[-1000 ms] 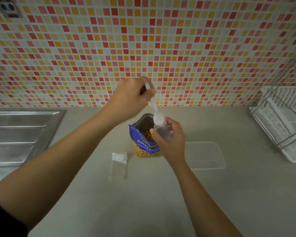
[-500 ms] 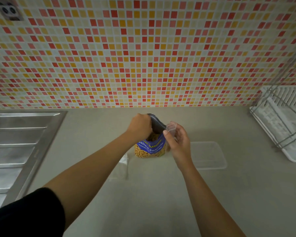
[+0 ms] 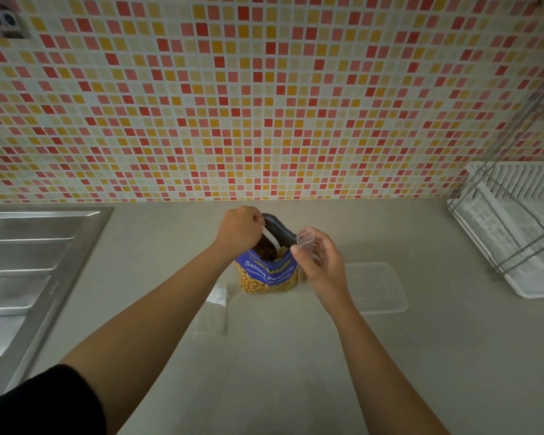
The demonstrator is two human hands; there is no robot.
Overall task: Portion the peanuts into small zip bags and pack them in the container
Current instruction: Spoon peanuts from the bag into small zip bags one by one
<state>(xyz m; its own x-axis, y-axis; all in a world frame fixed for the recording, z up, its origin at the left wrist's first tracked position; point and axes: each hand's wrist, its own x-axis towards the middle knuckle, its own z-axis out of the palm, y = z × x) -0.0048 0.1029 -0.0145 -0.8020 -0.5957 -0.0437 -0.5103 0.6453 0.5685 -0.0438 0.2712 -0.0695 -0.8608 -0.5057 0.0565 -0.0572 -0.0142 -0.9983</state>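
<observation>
Left hand (image 3: 240, 229): reaching down into the mouth of the peanut bag (image 3: 268, 271), fingers curled inward; whatever it is gripping is hidden inside the mouth, so I cannot tell if it is holding a scoop.
Right hand (image 3: 321, 265): pinching a small zip bag (image 3: 305, 241) between thumb and fingers, holding its mouth up and open just beside the right edge of the peanut bag.
Key relation: the zip bag is sitting just right of the left hand, across the peanut bag's mouth; the left hand is nearer the nuts, so a short lift and rightward carry looks likely to be what fills it.
Peanut bag: standing upright on the counter (image 3: 280, 372), long axis vertical; glossy blue and yellow foil, grey inner lining showing, brown nuts visible inside.
Zip bag: thin, clear, soft film, floppy.
Spare bag (image 3: 212, 310): lying flat and empty, near the front left of the peanut bag.
Container (image 3: 379, 288): shallow, clear, rounded rectangle, lying right of the peanut bag, behind the right hand; it looks empty.
</observation>
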